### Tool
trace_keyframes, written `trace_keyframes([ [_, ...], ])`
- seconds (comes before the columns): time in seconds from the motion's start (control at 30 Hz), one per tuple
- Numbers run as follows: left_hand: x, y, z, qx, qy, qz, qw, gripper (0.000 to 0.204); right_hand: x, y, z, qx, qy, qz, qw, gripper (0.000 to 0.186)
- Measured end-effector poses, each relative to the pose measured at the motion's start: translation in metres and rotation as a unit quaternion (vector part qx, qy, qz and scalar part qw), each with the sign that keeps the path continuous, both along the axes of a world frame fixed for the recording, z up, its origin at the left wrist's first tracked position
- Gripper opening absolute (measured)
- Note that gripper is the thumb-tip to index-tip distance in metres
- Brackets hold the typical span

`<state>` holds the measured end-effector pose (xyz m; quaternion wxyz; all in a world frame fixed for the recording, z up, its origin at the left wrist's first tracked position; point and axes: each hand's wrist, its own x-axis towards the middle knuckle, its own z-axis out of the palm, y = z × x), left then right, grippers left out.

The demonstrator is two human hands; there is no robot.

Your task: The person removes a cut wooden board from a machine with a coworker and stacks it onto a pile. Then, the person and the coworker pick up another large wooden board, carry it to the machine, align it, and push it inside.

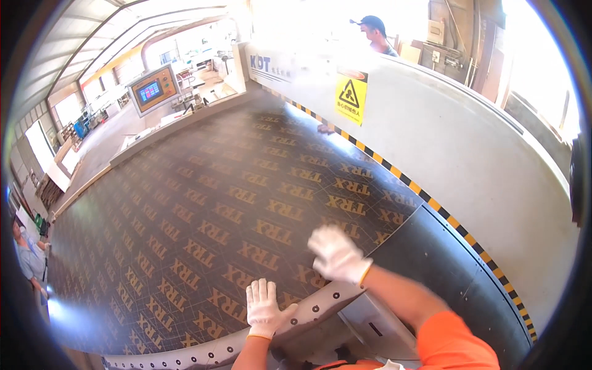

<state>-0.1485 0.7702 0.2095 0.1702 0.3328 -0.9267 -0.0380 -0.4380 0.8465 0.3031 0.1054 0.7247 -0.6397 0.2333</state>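
Note:
A large dark brown sheet (179,222) with repeated gold lettering lies across the machine bed, reaching under a grey beam (475,154) edged with yellow-black stripes. My left hand (267,308), in a white glove, lies on the sheet near its front edge, fingers outstretched and slightly apart. My right hand (338,254), also gloved and slightly blurred, is farther right over the sheet near the dark metal side strip (419,271), fingers apart and slightly bent, with nothing visible in it. Whether it touches the sheet I cannot tell. A pale metal edge with round fittings (316,308) runs below both hands.
A person (28,253) stands at the sheet's far left edge. Another person in a cap (376,37) is behind the beam, and a small hand-like shape (325,129) shows beneath it. A control screen (150,91) stands at the back left; a yellow warning sign (350,98) is on the beam.

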Motion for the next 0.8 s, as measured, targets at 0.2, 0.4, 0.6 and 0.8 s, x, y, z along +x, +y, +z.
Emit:
trace_keyframes([
  [0.2, -0.002, -0.001, 0.007, 0.003, 0.011, 0.012, 1.0, 0.092, -0.206, 0.084, 0.258, -0.28, 0.302, -0.289, 0.864, 0.047],
  [0.4, -0.003, -0.001, 0.009, 0.011, 0.031, 0.0, 0.999, 0.091, -0.351, 0.248, 0.343, 0.0, 0.235, -0.413, 0.88, 0.031],
  [0.6, 0.017, 0.005, 0.008, 0.012, 0.006, 0.031, 0.999, 0.092, -0.253, 0.178, 0.34, 0.092, 0.152, -0.456, 0.872, 0.035],
  [0.8, 0.009, -0.001, 0.011, 0.033, -0.014, 0.006, 0.999, 0.094, -0.222, 0.064, 0.205, -0.044, -0.065, -0.13, 0.988, 0.032],
])
